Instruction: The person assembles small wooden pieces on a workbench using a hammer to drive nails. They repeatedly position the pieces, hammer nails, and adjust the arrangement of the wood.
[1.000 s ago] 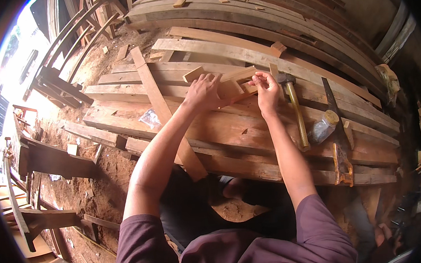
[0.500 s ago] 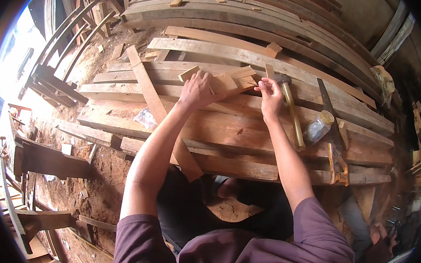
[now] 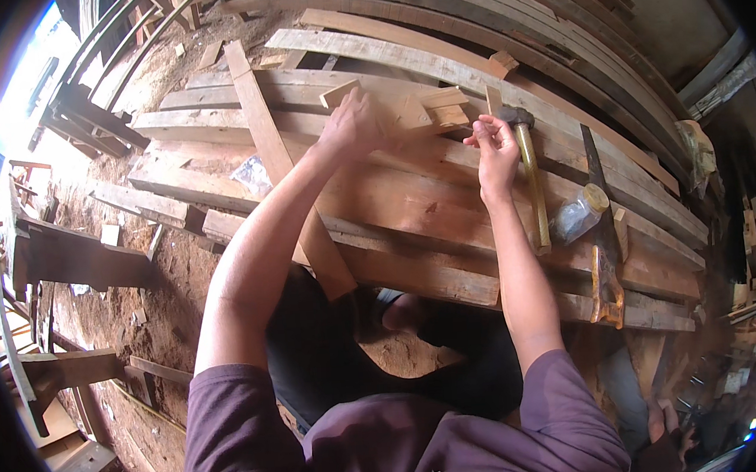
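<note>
My left hand (image 3: 354,127) is closed over a jointed piece of wood (image 3: 405,113) with a stepped end, lying on the stacked beams; motion smears the hand and the wood. To its right, my right hand (image 3: 496,149) is raised with thumb and fingertips pinched together. Whatever they may hold is too small to make out. Just beyond that hand lies a hammer (image 3: 532,188) with a yellowish handle, its dark head beside a thin upright wood slip (image 3: 493,101). Farther right are a clear plastic jar (image 3: 579,213) with a yellow lid and a handsaw (image 3: 606,287) with a worn orange handle.
A flat board (image 3: 270,139) lies crosswise over the beams (image 3: 429,220) at left, beside a crumpled clear plastic bag (image 3: 253,174). Long planks (image 3: 436,55) run behind. Wooden frames (image 3: 80,254) stand on the dirt floor at left. Another person's hand (image 3: 663,417) shows at lower right.
The jointed wood has turned slightly under my left hand, its stepped end now facing differently. My right hand stays pinched beside it. The whole view has shifted a little.
</note>
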